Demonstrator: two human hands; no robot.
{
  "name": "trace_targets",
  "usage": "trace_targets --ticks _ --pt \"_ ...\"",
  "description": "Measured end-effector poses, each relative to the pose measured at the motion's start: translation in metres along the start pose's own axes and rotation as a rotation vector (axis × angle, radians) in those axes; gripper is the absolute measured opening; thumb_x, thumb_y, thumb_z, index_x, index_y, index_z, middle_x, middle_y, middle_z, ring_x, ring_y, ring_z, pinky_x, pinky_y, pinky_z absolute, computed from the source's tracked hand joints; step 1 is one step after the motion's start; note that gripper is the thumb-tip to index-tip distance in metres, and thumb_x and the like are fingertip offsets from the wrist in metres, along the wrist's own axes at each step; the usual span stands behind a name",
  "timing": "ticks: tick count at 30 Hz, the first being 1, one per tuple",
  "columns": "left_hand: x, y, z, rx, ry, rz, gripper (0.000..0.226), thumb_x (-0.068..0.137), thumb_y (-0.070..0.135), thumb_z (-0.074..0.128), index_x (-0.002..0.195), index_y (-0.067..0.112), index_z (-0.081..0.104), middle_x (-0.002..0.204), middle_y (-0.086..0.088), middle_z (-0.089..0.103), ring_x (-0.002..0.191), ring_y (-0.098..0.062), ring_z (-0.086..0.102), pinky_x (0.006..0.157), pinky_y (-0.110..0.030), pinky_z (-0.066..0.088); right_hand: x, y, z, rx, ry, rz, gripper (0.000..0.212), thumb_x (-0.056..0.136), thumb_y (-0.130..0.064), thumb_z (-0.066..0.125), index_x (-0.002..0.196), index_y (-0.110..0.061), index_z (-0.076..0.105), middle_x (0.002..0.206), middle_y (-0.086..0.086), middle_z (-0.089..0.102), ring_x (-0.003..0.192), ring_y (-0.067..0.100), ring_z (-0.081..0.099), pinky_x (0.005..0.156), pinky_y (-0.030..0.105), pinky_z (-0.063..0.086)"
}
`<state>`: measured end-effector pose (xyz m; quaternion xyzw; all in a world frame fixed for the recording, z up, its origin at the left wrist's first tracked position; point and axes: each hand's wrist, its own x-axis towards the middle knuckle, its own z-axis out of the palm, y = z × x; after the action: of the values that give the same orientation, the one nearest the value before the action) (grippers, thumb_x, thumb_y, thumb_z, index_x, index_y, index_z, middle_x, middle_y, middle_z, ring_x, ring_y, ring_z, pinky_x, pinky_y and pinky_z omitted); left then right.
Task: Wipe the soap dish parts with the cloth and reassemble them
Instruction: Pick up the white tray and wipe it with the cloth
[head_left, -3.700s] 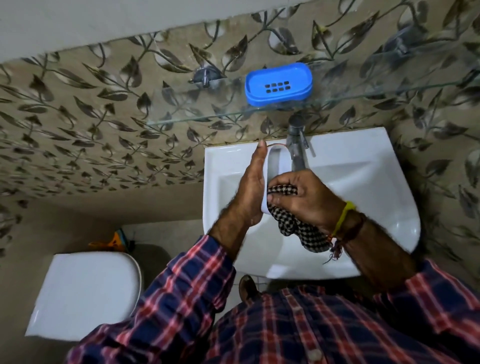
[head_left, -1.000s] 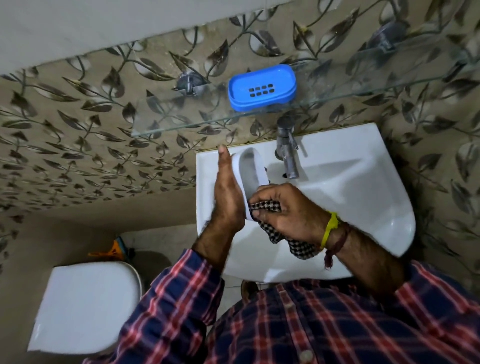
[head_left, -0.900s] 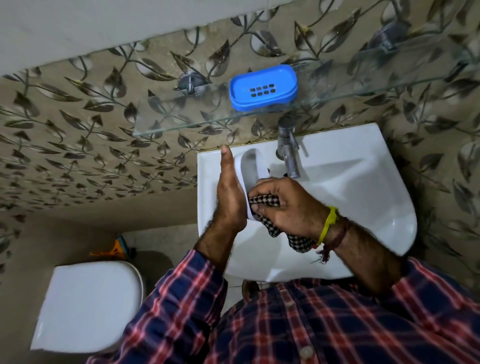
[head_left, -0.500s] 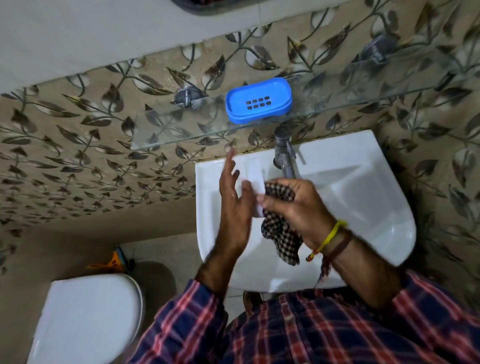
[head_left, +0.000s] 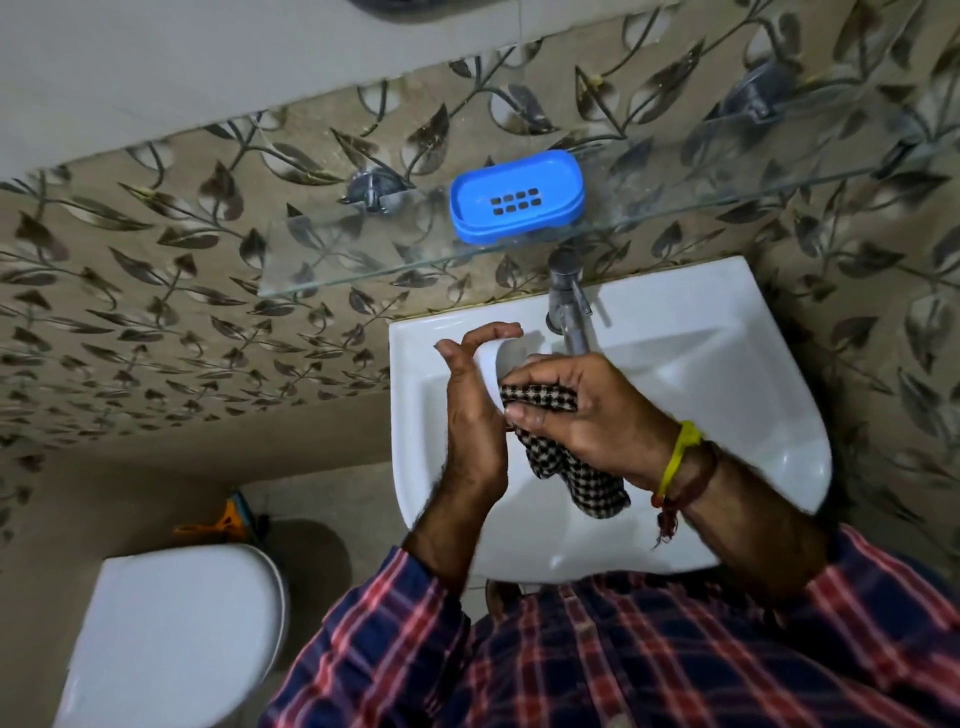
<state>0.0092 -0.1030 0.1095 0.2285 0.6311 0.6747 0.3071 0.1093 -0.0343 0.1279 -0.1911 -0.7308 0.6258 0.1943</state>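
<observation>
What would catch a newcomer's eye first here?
Probably the bright blue soap dish part on the glass shelf above the white sink. Next, over the basin, the right hand grips a checkered cloth against a white part held by the left hand.

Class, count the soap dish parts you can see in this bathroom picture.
2. A blue part lies on the glass shelf; a white part is held between the hands over the sink, mostly hidden.
</observation>
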Motion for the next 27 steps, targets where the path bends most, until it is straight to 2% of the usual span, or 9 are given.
trace_targets --ticks 5,9,13,16,17,19,21,24,27 --pt "0.018 0.022 -0.005 -0.109 -0.031 -0.190 0.083 0.095 0.072 0.007 0.101 0.012 0.065 0.099 -0.004 0.074 0.085 -0.026 0.064 0.070 -0.032 0.052 0.000 0.005 0.002 -0.381 -0.060 -0.226 0.021 0.085 -0.013 0.068 0.107 -0.013 0.069 0.103 0.001 0.064 0.098 0.018 0.063 0.087 0.034 0.052" --pt "0.016 0.028 -0.005 -0.039 -0.109 -0.269 0.085 0.081 0.085 0.009 0.094 0.023 0.065 0.101 -0.006 0.072 0.076 -0.022 0.062 0.053 -0.025 0.046 -0.005 0.016 0.003 -0.754 0.074 -0.389 0.022 0.084 -0.013 0.065 0.104 -0.022 0.066 0.105 -0.003 0.065 0.086 0.031 0.066 0.066 0.042 0.054" --pt "0.017 0.031 -0.017 0.102 -0.345 -0.254 0.085 0.073 0.090 0.024 0.120 0.027 0.056 0.106 -0.001 0.070 0.082 -0.019 0.066 0.062 -0.036 0.058 -0.004 0.020 0.003 -0.490 0.260 -0.374 0.011 0.085 -0.008 0.069 0.095 -0.006 0.069 0.093 0.002 0.067 0.082 0.025 0.066 0.071 0.039 0.055" --pt "0.013 0.012 -0.025 0.313 -0.451 -0.010 0.065 0.089 0.065 0.043 0.143 0.029 0.038 0.129 -0.001 0.063 0.111 -0.017 0.066 0.085 -0.038 0.059 0.001 0.010 -0.001 -0.046 0.314 -0.150 0.011 0.085 -0.005 0.070 0.093 0.003 0.068 0.083 0.012 0.067 0.071 0.022 0.067 0.065 0.036 0.058" --pt "0.009 0.003 -0.023 0.318 -0.416 0.024 0.065 0.093 0.062 0.041 0.143 0.021 0.040 0.128 -0.005 0.063 0.113 -0.017 0.064 0.088 -0.036 0.057 0.003 0.005 0.000 0.065 0.295 -0.083 0.010 0.084 -0.001 0.069 0.093 0.003 0.068 0.081 0.014 0.068 0.066 0.020 0.067 0.061 0.034 0.058" --pt "0.000 -0.001 -0.010 0.200 -0.325 -0.085 0.080 0.092 0.074 0.029 0.133 0.010 0.054 0.115 -0.017 0.069 0.098 -0.019 0.067 0.075 -0.036 0.054 0.005 0.000 0.001 0.146 0.237 -0.023 0.008 0.084 0.005 0.069 0.092 0.004 0.068 0.079 0.013 0.066 0.062 0.021 0.067 0.058 0.033 0.059" --pt "-0.003 0.002 0.001 0.001 -0.230 -0.206 0.080 0.092 0.076 0.023 0.119 0.017 0.070 0.107 -0.009 0.076 0.095 -0.018 0.071 0.076 -0.034 0.054 0.006 0.000 0.001 0.098 0.178 -0.033 0.013 0.085 0.002 0.069 0.098 0.002 0.069 0.087 0.012 0.066 0.073 0.025 0.069 0.068 0.036 0.060" --pt "0.004 0.010 -0.003 -0.180 -0.094 -0.337 0.077 0.090 0.073 0.026 0.112 0.017 0.074 0.095 -0.005 0.078 0.091 -0.019 0.074 0.079 -0.032 0.057 -0.002 0.009 0.001 -0.176 0.033 -0.098 0.018 0.086 -0.011 0.069 0.104 -0.010 0.072 0.096 0.001 0.067 0.092 0.016 0.066 0.086 0.032 0.054" --pt "0.012 0.015 -0.009 -0.214 -0.037 -0.347 0.072 0.092 0.073 0.030 0.112 0.020 0.073 0.092 -0.007 0.076 0.086 -0.024 0.071 0.082 -0.036 0.055 -0.011 0.013 0.004 -0.551 -0.077 -0.120 0.022 0.085 -0.017 0.063 0.101 -0.028 0.071 0.101 -0.012 0.065 0.096 0.015 0.065 0.079 0.041 0.055"
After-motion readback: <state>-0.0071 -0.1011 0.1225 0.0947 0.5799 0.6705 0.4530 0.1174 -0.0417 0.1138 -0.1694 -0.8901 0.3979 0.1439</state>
